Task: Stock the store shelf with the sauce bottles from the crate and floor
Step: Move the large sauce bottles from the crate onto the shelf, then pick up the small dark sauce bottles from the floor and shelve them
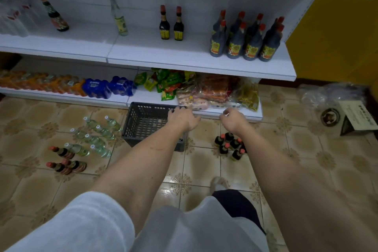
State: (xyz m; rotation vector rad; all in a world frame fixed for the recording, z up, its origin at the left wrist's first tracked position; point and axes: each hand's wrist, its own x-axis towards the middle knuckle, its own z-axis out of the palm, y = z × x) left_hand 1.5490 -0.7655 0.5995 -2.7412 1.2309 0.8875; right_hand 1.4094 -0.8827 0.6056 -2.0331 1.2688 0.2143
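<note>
A dark grey plastic crate stands on the tiled floor against the bottom shelf, and I see nothing inside it. My left hand hangs over the crate's far right corner, fingers loosely curled and holding nothing. My right hand is beside it, also loosely curled and holding nothing, above a cluster of small dark red-capped sauce bottles standing on the floor. Left of the crate lie several clear bottles and three dark red-capped bottles. On the middle shelf stand two small dark bottles and several large dark bottles.
The bottom shelf holds orange and blue packs and snack bags. At the right, a cardboard box and a clear plastic bag lie on the floor by a yellow wall. A single dark bottle and a clear bottle stand on the middle shelf.
</note>
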